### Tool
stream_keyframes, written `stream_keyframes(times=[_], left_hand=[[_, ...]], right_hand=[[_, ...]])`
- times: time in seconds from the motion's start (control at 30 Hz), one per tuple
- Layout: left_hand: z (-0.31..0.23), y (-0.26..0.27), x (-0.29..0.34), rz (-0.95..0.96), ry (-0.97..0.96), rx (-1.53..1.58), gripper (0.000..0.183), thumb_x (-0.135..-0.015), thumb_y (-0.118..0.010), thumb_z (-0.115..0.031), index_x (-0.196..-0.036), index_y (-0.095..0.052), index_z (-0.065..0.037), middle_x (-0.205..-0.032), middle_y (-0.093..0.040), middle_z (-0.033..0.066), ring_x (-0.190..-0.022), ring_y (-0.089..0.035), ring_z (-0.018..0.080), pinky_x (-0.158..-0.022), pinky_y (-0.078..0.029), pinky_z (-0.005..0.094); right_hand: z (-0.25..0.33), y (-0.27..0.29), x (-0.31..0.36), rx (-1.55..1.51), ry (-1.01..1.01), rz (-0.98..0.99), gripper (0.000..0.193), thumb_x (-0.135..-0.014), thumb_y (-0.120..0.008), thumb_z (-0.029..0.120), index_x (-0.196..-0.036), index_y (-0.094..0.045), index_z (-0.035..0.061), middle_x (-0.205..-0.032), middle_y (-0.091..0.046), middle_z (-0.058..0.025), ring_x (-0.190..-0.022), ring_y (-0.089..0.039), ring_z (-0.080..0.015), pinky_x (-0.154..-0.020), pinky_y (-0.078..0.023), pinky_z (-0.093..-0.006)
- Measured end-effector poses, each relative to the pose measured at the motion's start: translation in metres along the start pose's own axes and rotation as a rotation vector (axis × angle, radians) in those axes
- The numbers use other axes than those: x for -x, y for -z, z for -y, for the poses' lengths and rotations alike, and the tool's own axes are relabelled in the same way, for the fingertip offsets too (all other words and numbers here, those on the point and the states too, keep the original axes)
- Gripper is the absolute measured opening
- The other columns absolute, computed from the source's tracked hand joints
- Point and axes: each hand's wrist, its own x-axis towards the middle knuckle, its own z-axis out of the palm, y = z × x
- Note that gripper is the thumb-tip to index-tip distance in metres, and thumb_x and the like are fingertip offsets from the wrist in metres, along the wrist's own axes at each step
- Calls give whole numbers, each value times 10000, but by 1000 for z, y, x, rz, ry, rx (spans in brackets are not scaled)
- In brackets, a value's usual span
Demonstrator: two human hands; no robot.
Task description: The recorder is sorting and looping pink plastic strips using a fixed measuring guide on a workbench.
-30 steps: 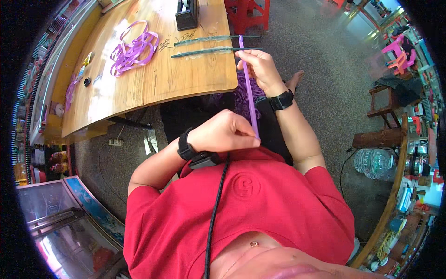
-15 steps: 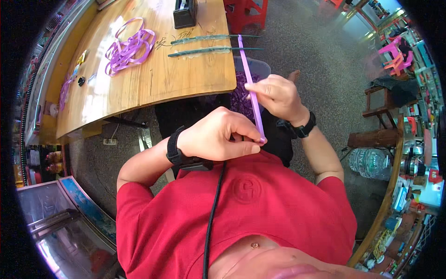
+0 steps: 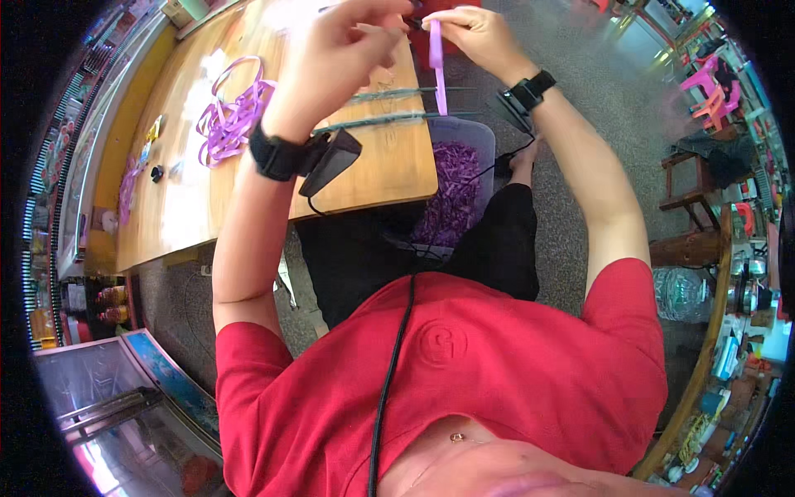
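Speckled floor (image 3: 571,166), wooden table (image 3: 377,178); past right edge, right hand (image 3: 478,30) pinches ribbon (image 3: 436,48); left hand (image 3: 338,60) blurred, grip unclear; embossed emblem (image 3: 442,343).

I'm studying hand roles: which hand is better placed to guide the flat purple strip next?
Probably the right hand, which pinches the flat purple strip near its upper end in view. The left hand, blurred, appears apart from it, over the light-brown wooden table.

Speckled grey floor (image 3: 571,178). Light-wood table (image 3: 393,170), bright glare (image 3: 190,186) toward left. Dark wooden stool (image 3: 686,197) at right, pink plastic stool (image 3: 701,81) beyond. Glass-topped chest freezer (image 3: 153,431) lower left. Crowded shelving (image 3: 729,364) far right.
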Motion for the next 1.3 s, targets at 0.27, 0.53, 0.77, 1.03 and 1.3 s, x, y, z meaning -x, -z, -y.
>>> stream_keyframes(times=[0.27, 0.53, 0.77, 1.03, 1.3], left_hand=[[71, -25, -43, 98, -288, -340, 169, -867, -652, -172, -969, -731, -63, -798, -704, 96, -724, -682, 183, -682, -537, 307], [126, -63, -60, 240, -399, -609, 224, -859, -603, -232, -880, -738, -55, -849, -696, 164, -831, -665, 354, -796, -532, 428], [142, -69, -63, 301, -378, -638, 253, -867, -625, -255, -880, -725, -23, -873, -697, 166, -839, -664, 344, -795, -529, 420], [144, -67, -69, 341, -202, -541, 305, -842, -661, -378, -940, -755, -105, -873, -716, 147, -840, -684, 331, -823, -533, 402], [142, -67, -66, 337, -201, -560, 307, -884, -659, -334, -973, -739, -50, -884, -720, 150, -814, -692, 294, -775, -537, 375]], right_hand=[[-72, -61, 34, -242, -378, 174, 213, -880, -706, 231, -1036, -750, 93, -937, -751, -63, -825, -688, -109, -755, -529, -277], [-58, -77, 92, -716, -952, 505, 236, -930, -601, 276, -946, -692, 59, -657, -502, 42, -523, -432, -48, -447, -319, -235], [-19, -79, 168, -910, -1345, 529, 238, -928, -608, 290, -854, -675, 74, -696, -541, 30, -513, -406, -57, -443, -307, -226], [7, -64, 200, -884, -1167, 330, 259, -924, -649, 263, -1042, -686, 36, -760, -618, 3, -544, -456, -34, -467, -334, -192], [17, -93, 177, -326, -776, 85, 249, -889, -684, 179, -1061, -697, -1, -942, -731, -76, -845, -672, -141, -760, -517, -288]])
